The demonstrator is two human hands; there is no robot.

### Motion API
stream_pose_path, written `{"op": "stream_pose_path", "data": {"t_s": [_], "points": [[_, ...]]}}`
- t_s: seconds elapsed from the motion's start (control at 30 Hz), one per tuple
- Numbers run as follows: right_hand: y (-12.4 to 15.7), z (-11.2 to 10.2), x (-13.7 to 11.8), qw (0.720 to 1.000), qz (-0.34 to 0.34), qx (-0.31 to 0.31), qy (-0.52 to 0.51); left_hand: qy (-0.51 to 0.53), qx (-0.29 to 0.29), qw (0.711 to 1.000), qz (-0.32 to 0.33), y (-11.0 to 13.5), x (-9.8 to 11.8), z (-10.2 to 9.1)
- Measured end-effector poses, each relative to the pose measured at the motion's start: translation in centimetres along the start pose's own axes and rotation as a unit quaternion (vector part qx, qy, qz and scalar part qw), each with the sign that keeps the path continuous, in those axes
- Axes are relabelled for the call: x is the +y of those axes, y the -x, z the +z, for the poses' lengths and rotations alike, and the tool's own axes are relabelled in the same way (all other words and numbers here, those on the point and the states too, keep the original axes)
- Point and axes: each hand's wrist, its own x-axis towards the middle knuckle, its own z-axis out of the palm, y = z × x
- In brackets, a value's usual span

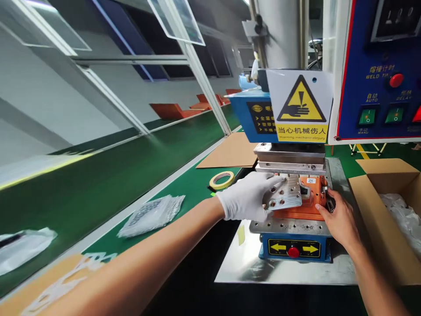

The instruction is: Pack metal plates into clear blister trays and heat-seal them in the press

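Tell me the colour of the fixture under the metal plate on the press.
The fixture is orange, best seen in the head view.

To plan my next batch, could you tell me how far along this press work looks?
Possibly done: a plastic-bagged item lies on the green mat. In hand: the gloved left hand holds a perforated metal plate over the orange fixture, the bare right hand at its side. Remaining: the open carton holds white plastic, amount unclear.
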Motion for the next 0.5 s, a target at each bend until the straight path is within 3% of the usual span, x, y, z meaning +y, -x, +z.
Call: {"op": "stream_pose_path", "data": {"t_s": [0.1,0.23,0.4,0.5], "points": [[0.3,0.2,-0.2,1.000,0.020,-0.003,-0.011,0.005,-0.059,0.998,-0.018,-3.4,-0.3,0.3],[0.7,0.3,-0.7,0.999,0.039,0.005,-0.015,0.011,-0.098,0.995,0.018,-6.3,0.3,0.6],[0.8,0.1,-1.3,0.998,0.051,-0.003,-0.028,0.053,-0.222,0.973,-0.025,-8.1,1.3,0.6],[0.8,0.2,-1.5,0.998,0.060,-0.003,-0.018,0.049,-0.223,0.973,-0.041,-8.2,1.2,1.0]]}}
